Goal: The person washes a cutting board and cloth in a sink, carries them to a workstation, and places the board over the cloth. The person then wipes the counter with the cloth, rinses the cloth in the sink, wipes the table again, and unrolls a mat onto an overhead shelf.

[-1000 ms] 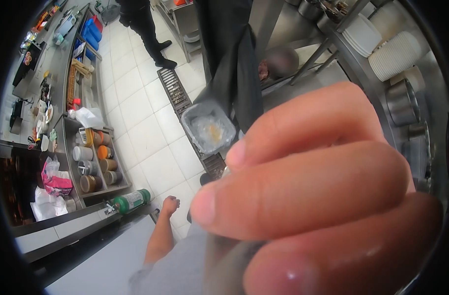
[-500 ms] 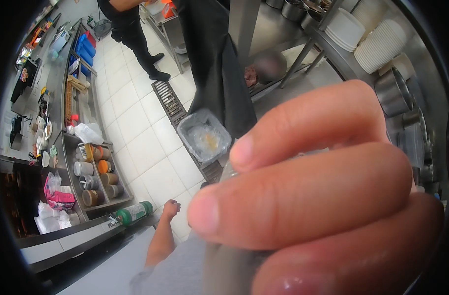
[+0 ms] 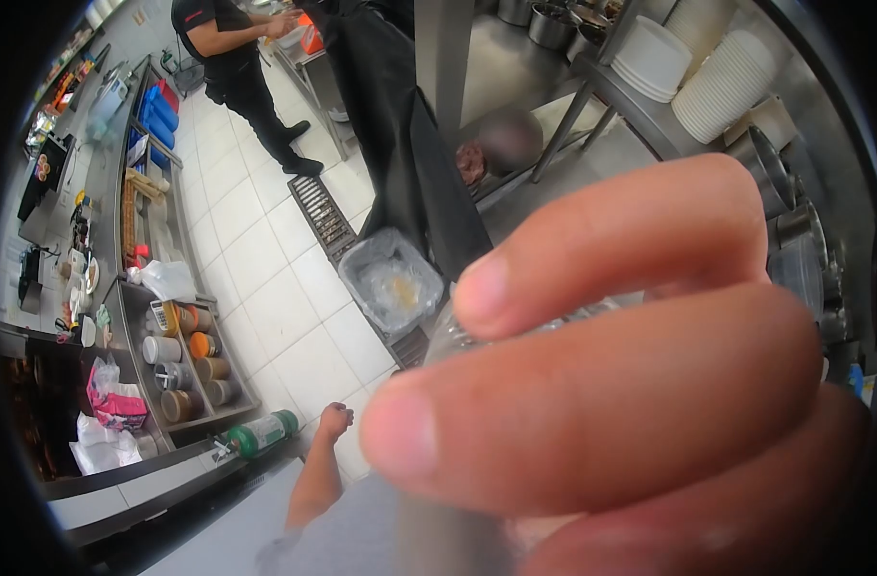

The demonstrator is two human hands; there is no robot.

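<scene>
My right hand [image 3: 592, 384] fills the lower right, very near the camera and partly blurred. Its fingers are curled, and a bit of clear, ridged plastic shows between them; what they hold is mostly hidden. Lower down, my left hand [image 3: 336, 420] hangs beside my body, fingers curled in, with nothing visible in it. Beyond my right fingertips stands a translucent plastic tub [image 3: 361, 278] lined with clear film, a yellowish patch inside it.
A floor drain grate [image 3: 320, 213] crosses white tiles. Black sheeting [image 3: 385, 134] hangs beside a steel post. At left, a counter holds jars [image 3: 179, 405] above a green cylinder [image 3: 264, 432]. Stacked white plates [image 3: 649, 58] sit at right. Another person [image 3: 251, 86] stands farther back.
The view has shifted slightly, bringing more of the other person into sight. The tub appears a little lower and farther left. My right fingers stay curled; my left hand hangs as before.
</scene>
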